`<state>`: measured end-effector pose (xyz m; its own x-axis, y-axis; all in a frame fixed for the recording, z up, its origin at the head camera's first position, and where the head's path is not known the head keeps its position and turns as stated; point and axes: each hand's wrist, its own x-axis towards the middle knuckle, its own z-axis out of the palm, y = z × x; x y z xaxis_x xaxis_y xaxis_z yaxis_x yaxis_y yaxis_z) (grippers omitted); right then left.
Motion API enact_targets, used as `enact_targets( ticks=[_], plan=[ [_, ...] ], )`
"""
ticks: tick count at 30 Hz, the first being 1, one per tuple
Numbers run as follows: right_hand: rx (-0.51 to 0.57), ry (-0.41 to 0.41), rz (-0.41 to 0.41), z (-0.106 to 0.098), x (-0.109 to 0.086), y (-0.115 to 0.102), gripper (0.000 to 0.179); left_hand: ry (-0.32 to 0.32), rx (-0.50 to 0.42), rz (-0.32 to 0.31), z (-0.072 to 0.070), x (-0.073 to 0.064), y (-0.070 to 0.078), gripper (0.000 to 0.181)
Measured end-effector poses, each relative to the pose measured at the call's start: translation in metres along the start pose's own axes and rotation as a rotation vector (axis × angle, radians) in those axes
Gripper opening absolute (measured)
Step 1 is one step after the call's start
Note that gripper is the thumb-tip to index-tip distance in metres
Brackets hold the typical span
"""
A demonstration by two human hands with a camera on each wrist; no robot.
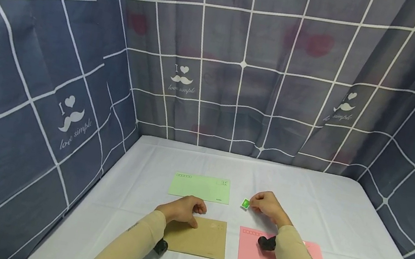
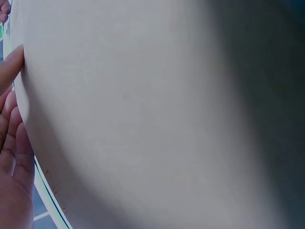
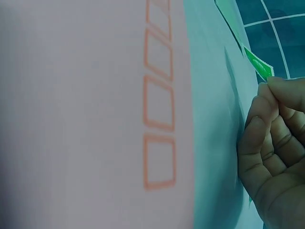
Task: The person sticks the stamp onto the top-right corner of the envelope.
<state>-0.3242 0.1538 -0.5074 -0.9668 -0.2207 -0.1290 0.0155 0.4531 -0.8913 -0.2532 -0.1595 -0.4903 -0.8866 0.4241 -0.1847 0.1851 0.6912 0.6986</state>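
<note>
My right hand (image 1: 268, 205) pinches a small green postage stamp (image 1: 245, 204) by its corner between thumb and forefinger, to the right of the green envelope. In the right wrist view the stamp (image 3: 259, 64) shows a scalloped white edge, and the other fingers (image 3: 281, 143) are curled in. My left hand (image 1: 182, 210) is at the upper left of the brown envelope (image 1: 200, 244), its thumb over the paper and its fingers loosely bent with nothing between them. Much of the left wrist view is filled by the blurred envelope (image 2: 128, 109), with the thumb at its edge.
A light green envelope (image 1: 200, 188) lies farther back on the white-covered table (image 1: 286, 180). At the right, a pink envelope (image 1: 252, 253) is partly hidden beneath my right forearm. Dark curtains with white grid lines (image 1: 216, 80) surround the back and sides.
</note>
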Motion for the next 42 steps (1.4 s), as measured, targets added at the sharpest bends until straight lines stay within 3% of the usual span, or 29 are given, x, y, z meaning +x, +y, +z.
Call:
enact_targets(
  ticks=[42],
  plan=[
    [0.029, -0.06, -0.044, 0.024, 0.001, -0.018, 0.01, 0.001, 0.016, 0.001, -0.001, -0.001, 0.0, 0.039]
  ],
)
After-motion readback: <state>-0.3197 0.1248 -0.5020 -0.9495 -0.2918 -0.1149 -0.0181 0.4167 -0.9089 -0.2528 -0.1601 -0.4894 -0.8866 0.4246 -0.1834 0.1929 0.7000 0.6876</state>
